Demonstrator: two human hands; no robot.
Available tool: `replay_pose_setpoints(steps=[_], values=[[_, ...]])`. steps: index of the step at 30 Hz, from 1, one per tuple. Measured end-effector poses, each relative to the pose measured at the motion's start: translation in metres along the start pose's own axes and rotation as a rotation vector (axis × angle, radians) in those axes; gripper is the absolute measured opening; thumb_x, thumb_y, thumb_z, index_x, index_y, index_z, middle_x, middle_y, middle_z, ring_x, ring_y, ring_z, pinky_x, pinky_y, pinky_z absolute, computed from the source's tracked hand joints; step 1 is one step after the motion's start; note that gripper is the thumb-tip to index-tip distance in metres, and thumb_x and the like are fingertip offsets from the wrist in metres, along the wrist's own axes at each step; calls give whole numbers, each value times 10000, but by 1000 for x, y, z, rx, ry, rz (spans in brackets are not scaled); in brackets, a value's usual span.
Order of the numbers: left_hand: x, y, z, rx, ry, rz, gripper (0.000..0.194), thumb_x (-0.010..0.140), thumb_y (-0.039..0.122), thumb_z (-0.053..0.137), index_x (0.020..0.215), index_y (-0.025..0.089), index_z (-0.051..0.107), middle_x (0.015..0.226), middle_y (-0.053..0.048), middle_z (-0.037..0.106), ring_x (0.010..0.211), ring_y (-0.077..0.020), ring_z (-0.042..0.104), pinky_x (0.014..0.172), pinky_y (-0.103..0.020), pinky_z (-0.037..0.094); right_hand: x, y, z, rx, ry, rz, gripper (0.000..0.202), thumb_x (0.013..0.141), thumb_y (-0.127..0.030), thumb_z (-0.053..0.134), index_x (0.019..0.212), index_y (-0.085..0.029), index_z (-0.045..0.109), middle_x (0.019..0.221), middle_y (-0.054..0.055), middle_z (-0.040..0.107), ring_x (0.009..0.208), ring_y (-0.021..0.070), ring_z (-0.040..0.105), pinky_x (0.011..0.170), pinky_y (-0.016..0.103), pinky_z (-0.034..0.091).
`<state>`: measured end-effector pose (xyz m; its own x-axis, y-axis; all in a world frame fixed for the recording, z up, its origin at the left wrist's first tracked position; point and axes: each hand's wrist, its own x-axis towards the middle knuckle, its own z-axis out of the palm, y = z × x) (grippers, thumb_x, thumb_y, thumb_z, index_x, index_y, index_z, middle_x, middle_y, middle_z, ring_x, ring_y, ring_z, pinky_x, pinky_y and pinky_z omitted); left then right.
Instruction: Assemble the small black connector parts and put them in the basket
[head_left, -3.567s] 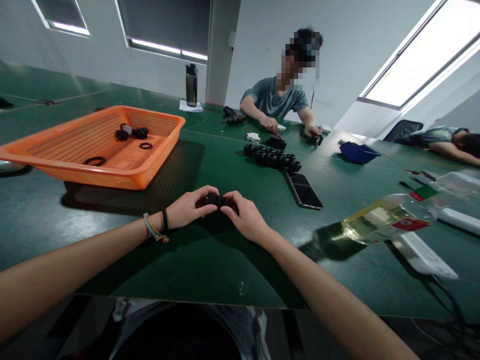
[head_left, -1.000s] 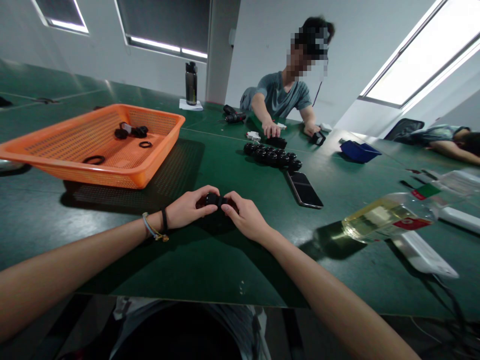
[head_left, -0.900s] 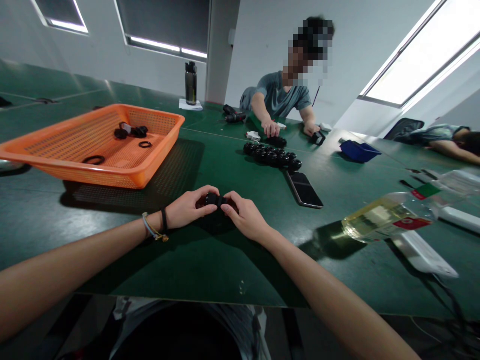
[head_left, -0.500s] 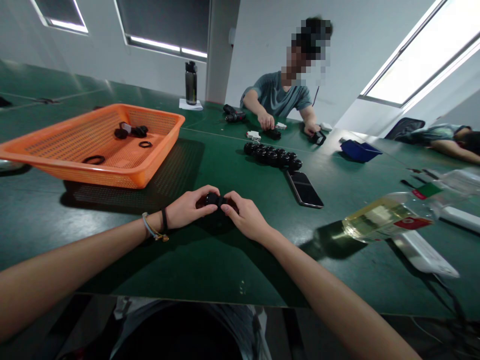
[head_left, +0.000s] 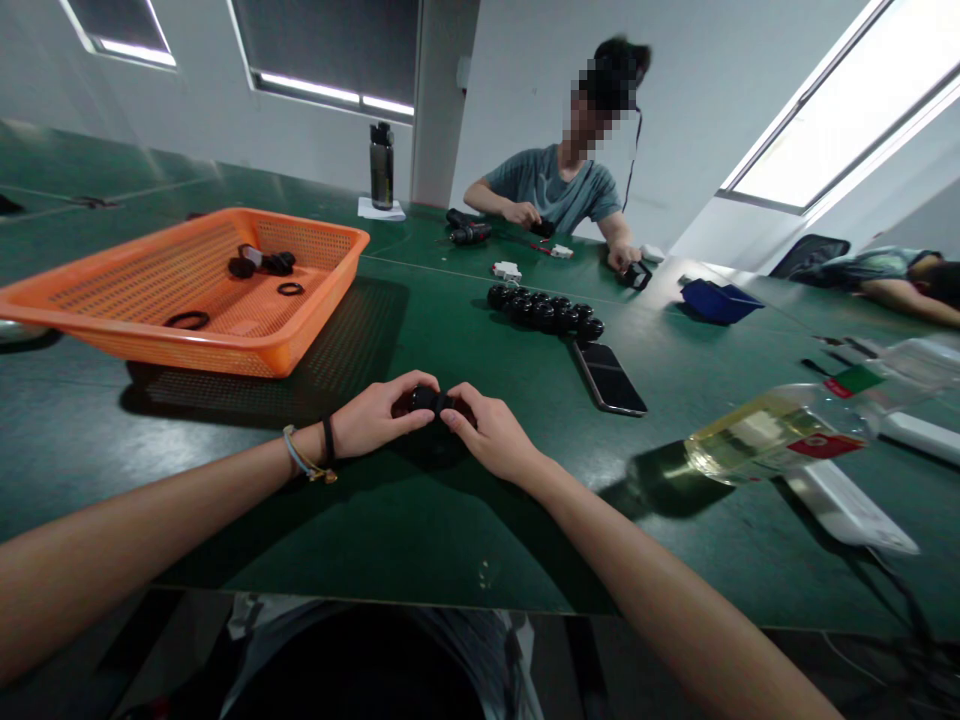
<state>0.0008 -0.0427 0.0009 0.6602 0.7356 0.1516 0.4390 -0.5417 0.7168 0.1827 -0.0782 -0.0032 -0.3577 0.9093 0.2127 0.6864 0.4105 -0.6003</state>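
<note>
Between my two hands is a small black part (head_left: 424,398), held just above the green table (head_left: 420,520). My left hand (head_left: 390,412) is closed on its left end, thumb below and fingers above. On its right end my right hand (head_left: 480,420) is pinched in the same way. The fingers hide much of the part. Beyond my right hand, several round black parts (head_left: 544,310) lie in a cluster, with a phone (head_left: 609,378) beside them.
An orange basket (head_left: 277,345) with black parts stands at the left. At the right lie a bottle of yellow liquid (head_left: 772,435) and a white power strip (head_left: 847,505). Across the table sit a person (head_left: 555,190), a drill (head_left: 470,233) and a blue tray (head_left: 720,302).
My hands and the black part are almost unmoved. The person across the table has drawn one hand back to the left, lifting a dark object off the table.
</note>
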Motion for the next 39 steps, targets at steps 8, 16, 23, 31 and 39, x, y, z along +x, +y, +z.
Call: replay_pose_setpoints(steps=[8, 16, 23, 31, 39], values=[[0, 0, 0, 2, -2, 0, 338, 776, 403, 447, 1027, 178, 470, 816, 12, 527, 662, -124, 501, 599, -212, 396, 0, -1, -1, -4, -9, 2, 173, 850, -308, 414, 903, -163, 493, 708, 2, 553, 610, 113, 494, 566, 220, 337], [0, 2, 0, 30, 8, -8, 337, 768, 403, 446, 1020, 181, 476, 821, 10, 545, 677, -133, 508, 615, -220, 400, 1, -1, 0, -29, -6, 5, 171, 846, -302, 426, 917, -163, 496, 714, 7, 567, 616, 117, 498, 580, 225, 338], [0, 2, 0, 26, 3, 4, 337, 769, 397, 446, 1022, 175, 471, 834, 6, 543, 683, -135, 516, 616, -219, 400, 0, -2, -1, -18, -16, 7, 167, 847, -301, 424, 911, -165, 498, 720, 7, 569, 619, 116, 501, 572, 225, 339], [0, 2, 0, 28, -6, 3, 333, 777, 393, 446, 1021, 169, 473, 841, 1, 542, 693, -138, 521, 621, -221, 400, 0, -2, -1, -9, -20, -5, 167, 849, -300, 418, 900, -161, 497, 713, 5, 560, 615, 115, 494, 574, 225, 336], [0, 2, 0, 37, -8, 11, 334, 782, 394, 440, 1032, 174, 467, 862, -1, 548, 714, -142, 531, 636, -225, 402, 0, -3, -2, -3, -29, 0, 168, 851, -302, 414, 891, -159, 495, 716, 7, 554, 618, 115, 495, 575, 223, 330]])
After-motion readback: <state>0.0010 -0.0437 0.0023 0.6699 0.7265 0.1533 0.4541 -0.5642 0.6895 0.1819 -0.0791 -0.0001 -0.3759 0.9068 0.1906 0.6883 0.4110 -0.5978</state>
